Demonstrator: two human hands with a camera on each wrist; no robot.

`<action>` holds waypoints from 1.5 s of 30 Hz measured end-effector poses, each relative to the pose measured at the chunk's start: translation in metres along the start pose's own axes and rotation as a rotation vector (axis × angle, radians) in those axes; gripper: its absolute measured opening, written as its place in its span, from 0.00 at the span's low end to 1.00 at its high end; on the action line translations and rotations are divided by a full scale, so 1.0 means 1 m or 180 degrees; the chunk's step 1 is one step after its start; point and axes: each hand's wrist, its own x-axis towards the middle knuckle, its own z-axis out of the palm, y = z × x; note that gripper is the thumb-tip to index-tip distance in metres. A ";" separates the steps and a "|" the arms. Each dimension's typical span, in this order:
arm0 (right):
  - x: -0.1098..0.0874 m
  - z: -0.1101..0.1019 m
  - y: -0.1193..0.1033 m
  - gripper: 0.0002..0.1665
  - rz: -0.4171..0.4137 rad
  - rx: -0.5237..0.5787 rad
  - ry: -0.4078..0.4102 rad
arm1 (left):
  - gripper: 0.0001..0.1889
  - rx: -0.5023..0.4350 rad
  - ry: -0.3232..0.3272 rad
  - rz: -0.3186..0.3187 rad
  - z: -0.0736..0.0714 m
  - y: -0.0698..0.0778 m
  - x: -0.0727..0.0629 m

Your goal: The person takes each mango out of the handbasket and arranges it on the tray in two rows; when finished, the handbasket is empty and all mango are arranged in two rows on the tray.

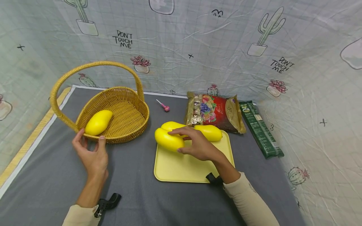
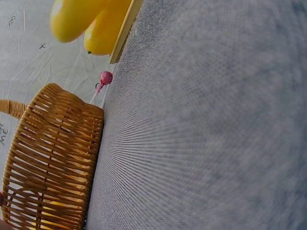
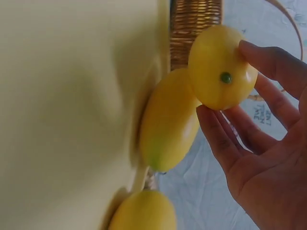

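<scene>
My left hand (image 1: 94,157) grips the near rim of a yellow wicker basket (image 1: 133,124) with thumb and fingers. Inside the basket lies one yellow mango (image 1: 99,122), near that hand. My right hand (image 1: 196,142) pinches another mango (image 3: 218,60) by its end, thumb on one side and fingers on the other. In the right wrist view this mango is raised off the pale yellow tray (image 1: 181,171), its green stem spot facing the camera. Two more mangoes rest at the tray's far edge, one mango (image 3: 168,124) behind the held one and one mango (image 1: 209,132) farther right.
A pink lollipop (image 1: 166,108) lies between the basket and a red and gold candy bag (image 1: 217,110) behind the tray. At the right is a long green packet (image 1: 261,130). A printed cloth (image 1: 175,47) hangs behind the grey table cover (image 1: 133,175). The basket handle arches high.
</scene>
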 end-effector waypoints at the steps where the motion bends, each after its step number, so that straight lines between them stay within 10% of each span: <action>1: -0.002 0.000 0.002 0.38 0.0004 -0.0024 -0.0016 | 0.35 0.0003 0.0001 0.0001 0.000 0.000 0.000; 18: -0.011 0.011 0.022 0.38 -0.0053 -0.0330 -0.0364 | 0.35 0.0085 -0.0010 -0.0049 -0.001 0.002 -0.001; 45: 0.001 -0.002 -0.019 0.38 -0.0305 -0.0495 0.0296 | 0.35 0.0023 0.0000 -0.0058 0.000 0.000 0.000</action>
